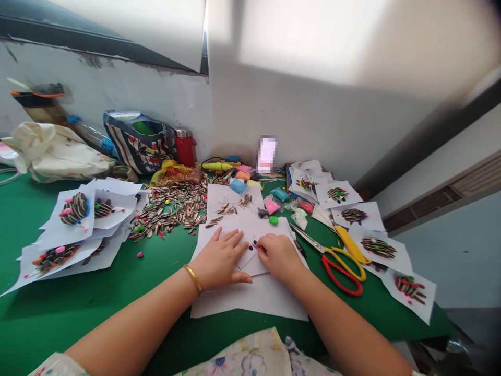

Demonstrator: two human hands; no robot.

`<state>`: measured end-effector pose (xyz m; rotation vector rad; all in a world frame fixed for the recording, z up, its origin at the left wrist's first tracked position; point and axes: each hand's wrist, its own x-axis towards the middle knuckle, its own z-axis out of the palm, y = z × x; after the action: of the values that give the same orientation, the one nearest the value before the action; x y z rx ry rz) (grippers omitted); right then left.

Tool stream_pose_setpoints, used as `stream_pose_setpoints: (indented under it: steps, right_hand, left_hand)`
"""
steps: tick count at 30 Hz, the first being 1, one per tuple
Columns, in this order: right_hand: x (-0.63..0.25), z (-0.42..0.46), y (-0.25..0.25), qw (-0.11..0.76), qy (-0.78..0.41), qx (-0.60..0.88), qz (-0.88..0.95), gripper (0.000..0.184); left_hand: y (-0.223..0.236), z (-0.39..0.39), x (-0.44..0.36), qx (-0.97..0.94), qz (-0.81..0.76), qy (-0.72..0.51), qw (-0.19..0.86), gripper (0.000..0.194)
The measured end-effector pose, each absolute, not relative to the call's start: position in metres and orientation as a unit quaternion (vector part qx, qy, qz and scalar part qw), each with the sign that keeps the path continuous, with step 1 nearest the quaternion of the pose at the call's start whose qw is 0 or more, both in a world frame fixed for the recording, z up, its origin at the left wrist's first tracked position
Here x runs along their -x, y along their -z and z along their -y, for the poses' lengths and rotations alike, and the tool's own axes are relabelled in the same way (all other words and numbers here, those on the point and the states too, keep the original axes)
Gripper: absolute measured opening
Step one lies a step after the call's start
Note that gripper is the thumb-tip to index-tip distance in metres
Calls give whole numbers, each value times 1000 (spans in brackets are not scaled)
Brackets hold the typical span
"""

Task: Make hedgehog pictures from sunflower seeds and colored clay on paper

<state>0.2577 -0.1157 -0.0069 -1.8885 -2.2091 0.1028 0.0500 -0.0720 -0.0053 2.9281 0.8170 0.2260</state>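
Note:
My left hand (224, 259) lies flat with fingers spread on a white paper sheet (235, 303), steadying nothing but the paper beneath it. A gold bangle (193, 279) circles that wrist. At the sheet's middle my right hand (279, 258) is pinched closed, a tiny pink piece of clay (255, 246) showing at its fingertips. Beside them on the paper is a small black dot of clay (251, 248). Sunflower seeds (227, 209) lie on the paper just beyond my hands, and a green lump of clay (273, 220) rests at its far right edge.
A big heap of striped seeds (176, 206) spreads at left centre. Paper cards with seed figures (74, 209) are stacked left; more cards (378, 246) line the right. Scissors (332, 256) and a yellow cutter (352, 245) lie right. A red flask (185, 149) stands behind.

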Motion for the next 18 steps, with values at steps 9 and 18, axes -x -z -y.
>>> stream_pose_setpoints:
  steps: [9, 18]
  right_hand:
    - [-253, 115, 6, 109, -39, 638, 761, 16]
    - [-256, 119, 4, 110, -51, 620, 775, 13]
  left_hand:
    - [4, 73, -50, -959, -270, -77, 46, 89]
    - [3, 74, -51, -956, -280, -84, 30, 87]
